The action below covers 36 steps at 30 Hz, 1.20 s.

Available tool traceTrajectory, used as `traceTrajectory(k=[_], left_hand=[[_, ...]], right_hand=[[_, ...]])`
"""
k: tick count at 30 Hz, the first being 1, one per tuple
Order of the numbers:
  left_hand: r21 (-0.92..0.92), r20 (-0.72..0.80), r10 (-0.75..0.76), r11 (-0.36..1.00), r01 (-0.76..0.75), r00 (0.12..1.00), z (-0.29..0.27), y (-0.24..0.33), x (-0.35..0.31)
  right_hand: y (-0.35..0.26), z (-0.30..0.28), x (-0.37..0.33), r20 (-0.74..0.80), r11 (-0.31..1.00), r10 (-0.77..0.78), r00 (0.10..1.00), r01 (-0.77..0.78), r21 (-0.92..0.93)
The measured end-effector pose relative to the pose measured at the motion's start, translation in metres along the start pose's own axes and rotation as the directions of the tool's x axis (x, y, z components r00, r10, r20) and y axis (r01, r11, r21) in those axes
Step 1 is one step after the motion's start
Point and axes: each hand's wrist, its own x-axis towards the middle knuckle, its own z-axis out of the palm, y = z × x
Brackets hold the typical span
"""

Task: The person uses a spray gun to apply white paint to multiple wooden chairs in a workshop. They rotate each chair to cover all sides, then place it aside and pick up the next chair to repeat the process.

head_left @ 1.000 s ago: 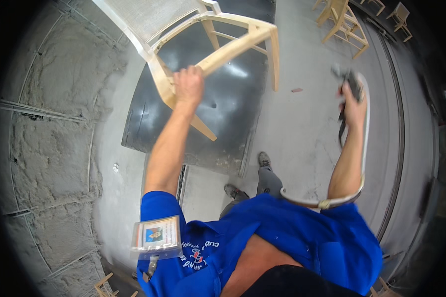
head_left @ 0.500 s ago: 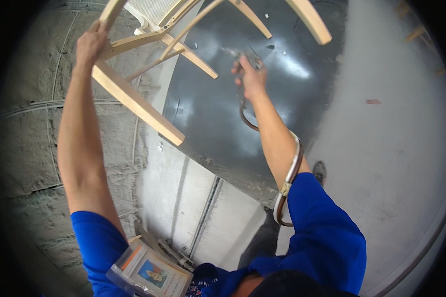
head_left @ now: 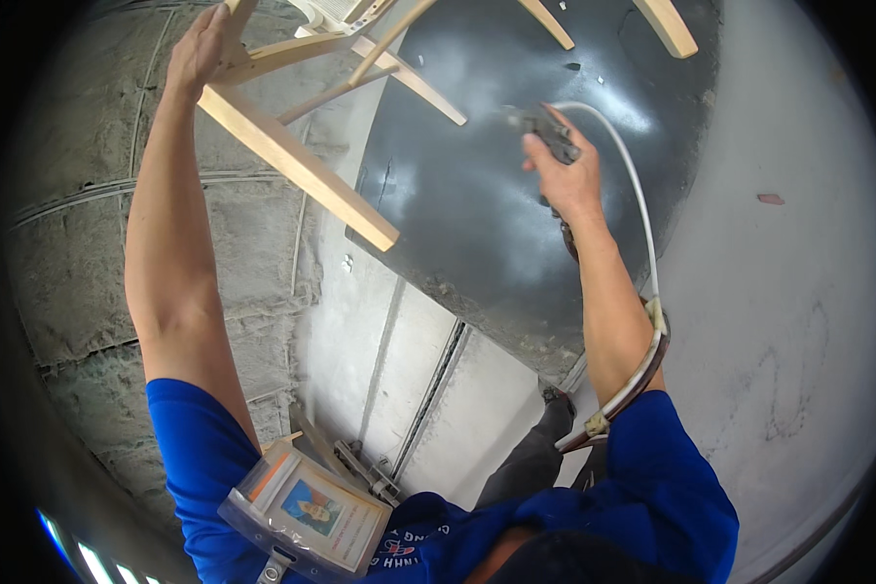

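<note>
The chair (head_left: 287,56) was found at the upper left of the dark sheet (head_left: 477,224), partly past the sheet's left edge and cut off by the top of the view. The left hand (head_left: 199,54), left of the sheet, was closed on the chair's frame near the top of the near leg (head_left: 302,167); most of its fingers were hidden. The bulk of the chair lay to the right of that hand.

The near leg's long axis ran from the hand down and rightward, its foot end pointing across the sheet's left edge. A second leg lay roughly parallel, its end over the sheet. Two further leg ends entered above the sheet, also pointing down and right. Contact between legs and sheet could not be determined.

The right hand (head_left: 572,177), over the sheet's right half, was wrapped around a spray gun (head_left: 553,136); finger placement on the trigger could not be made out. The gun's front was blurred; its body axis ran up and leftward, toward the chair's side of the sheet. A white hose (head_left: 635,180) arched from beside the gun down along the forearm. A reddish scrap (head_left: 771,199) lay on the floor (head_left: 779,321), right of the sheet.
</note>
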Motion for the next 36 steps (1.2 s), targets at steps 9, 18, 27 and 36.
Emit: traceTrajectory(k=[9, 18, 27, 36], left_hand=[[0.164, 0.332, 0.001, 0.985, -0.059, 0.943, -0.04, 0.071, -0.062], [0.364, 0.235, 0.258, 0.871, -0.33, 0.937, -0.026, 0.137, -0.171], [0.438, 0.132, 0.3, 0.837, -0.327, 0.945, -0.018, 0.132, -0.162], [0.45, 0.029, 0.243, 0.863, -0.23, 0.97, -0.018, 0.087, -0.071]], right_hand=[[-0.09, 0.065, -0.045, 0.121, 0.814, -0.578, 0.807, 0.58, 0.022], [-0.085, 0.104, 0.054, -0.183, 0.835, -0.517, 0.836, 0.446, -0.323], [-0.036, 0.017, -0.04, -0.586, 0.715, -0.671, 0.454, 0.608, -0.347], [-0.002, -0.001, 0.082, -0.415, 0.777, -0.137, 0.9, 0.357, 0.519]])
